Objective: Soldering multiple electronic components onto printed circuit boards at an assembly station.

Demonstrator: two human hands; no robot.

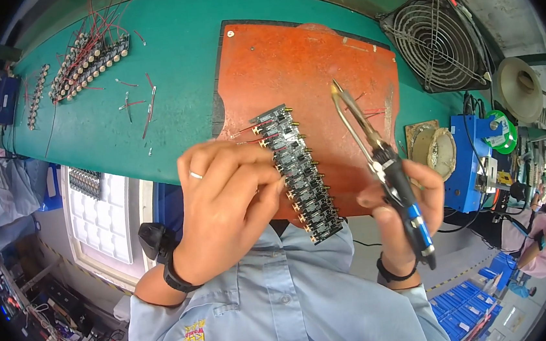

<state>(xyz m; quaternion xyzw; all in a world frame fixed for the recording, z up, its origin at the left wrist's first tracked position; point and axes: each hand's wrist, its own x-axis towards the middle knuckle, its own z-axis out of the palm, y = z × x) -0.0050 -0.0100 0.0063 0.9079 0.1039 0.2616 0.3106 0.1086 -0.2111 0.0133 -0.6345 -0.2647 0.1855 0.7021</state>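
Observation:
My left hand [226, 191] is closed, its fingertips pinched at the left edge of a long black circuit board panel [300, 174]. Gold connectors line both long sides of the panel, and thin red wires stick out near its far left end. The exact grip is hidden behind the fingers. My right hand [398, 224] is wrapped round a black and blue soldering iron [395, 176] with a thin metal tube along its shaft. The iron's tip points away from me, above the mat and right of the panel, apart from it.
An orange mat [302, 64] lies on the green table [178, 49]. Wired boards [92, 66] and loose red-wired parts [144, 107] are at the left. At the right are a fan [433, 39], a round dish [433, 150], a blue machine [471, 166] and a green spool [502, 132].

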